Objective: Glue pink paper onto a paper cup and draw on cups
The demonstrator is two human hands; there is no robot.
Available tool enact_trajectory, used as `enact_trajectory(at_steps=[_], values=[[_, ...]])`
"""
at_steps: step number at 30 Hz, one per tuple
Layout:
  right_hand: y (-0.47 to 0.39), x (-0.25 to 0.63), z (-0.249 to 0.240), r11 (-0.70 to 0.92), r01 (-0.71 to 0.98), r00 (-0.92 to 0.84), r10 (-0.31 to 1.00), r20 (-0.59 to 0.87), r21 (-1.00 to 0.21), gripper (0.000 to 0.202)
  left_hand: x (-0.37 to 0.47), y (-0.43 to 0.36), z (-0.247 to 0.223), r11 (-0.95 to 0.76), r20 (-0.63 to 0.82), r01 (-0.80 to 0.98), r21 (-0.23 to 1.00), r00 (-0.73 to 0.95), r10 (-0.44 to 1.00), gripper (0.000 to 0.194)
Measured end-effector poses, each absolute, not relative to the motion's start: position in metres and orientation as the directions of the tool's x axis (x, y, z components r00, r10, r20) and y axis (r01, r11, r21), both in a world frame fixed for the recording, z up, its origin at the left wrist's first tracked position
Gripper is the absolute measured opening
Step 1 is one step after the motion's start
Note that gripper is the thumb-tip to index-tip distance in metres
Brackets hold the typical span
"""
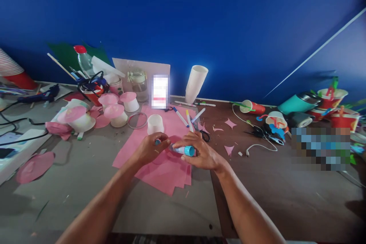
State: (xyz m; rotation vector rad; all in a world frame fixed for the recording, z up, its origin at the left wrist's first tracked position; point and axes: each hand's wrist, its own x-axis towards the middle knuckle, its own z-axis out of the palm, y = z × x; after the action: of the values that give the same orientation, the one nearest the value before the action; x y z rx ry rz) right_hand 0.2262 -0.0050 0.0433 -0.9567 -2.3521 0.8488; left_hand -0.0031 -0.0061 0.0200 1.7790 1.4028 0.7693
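Faces a smooth deep-blue wall (pixel 183 26) across a grey-and-brown tabletop (pixel 246 198), over flat overlapping sheets of thin pink paper (pixel 162 181) bearing a small white paper cup (pixel 155 124). Grips a slim cylindrical tube (pixel 180 150), pale with a turquoise end and much like a glue stick, in the right hand (pixel 201 150), to the right of the cup and nearer the body. Runs nearly crosswise in its long axis, turquoise end rightward, other end towards the left hand (pixel 153 146). Pinches a small blue piece (pixel 158 142), perhaps a cap, in curled left fingers, on the body side of the cup. Cannot tell touch from gap between left thumb and tube. Includes a leaning stack of white paper cups (pixel 196 84) beyond the cup, to its right
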Motion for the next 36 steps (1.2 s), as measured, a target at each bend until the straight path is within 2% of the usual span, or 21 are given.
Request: enact_trajectory(at_steps=[6,12,19,26,31,36], values=[[-0.008,0.223,0.044,0.58,0.466,-0.701,0.703,0.121,-0.668,0.036,-0.001,-0.006,0.015,-0.126,0.003,0.58,0.805,0.209,0.978,0.025],[-0.007,0.224,0.045,0.579,0.475,-0.701,0.705,0.113,-0.663,0.036,-0.001,-0.005,0.005,-0.206,0.123,0.629,0.75,0.173,0.977,0.02],[0.0,0.242,0.043,0.567,0.377,-0.665,0.716,0.212,-0.733,0.025,0.001,-0.005,-0.002,-0.169,0.129,0.641,0.748,0.11,0.986,0.018],[0.002,0.247,0.047,0.452,0.265,-0.543,0.8,0.255,-0.852,0.022,0.004,-0.007,-0.009,-0.216,0.19,0.685,0.696,0.114,0.975,0.014],[-0.005,0.221,0.041,0.448,0.42,-0.527,0.828,0.19,-0.789,0.014,0.007,-0.009,-0.011,-0.23,0.19,0.699,0.677,0.136,0.972,0.017],[-0.009,0.206,0.034,0.471,0.525,-0.543,0.827,0.148,-0.709,0.015,0.006,-0.008,-0.014,-0.252,0.199,0.696,0.672,0.158,0.967,0.018]])
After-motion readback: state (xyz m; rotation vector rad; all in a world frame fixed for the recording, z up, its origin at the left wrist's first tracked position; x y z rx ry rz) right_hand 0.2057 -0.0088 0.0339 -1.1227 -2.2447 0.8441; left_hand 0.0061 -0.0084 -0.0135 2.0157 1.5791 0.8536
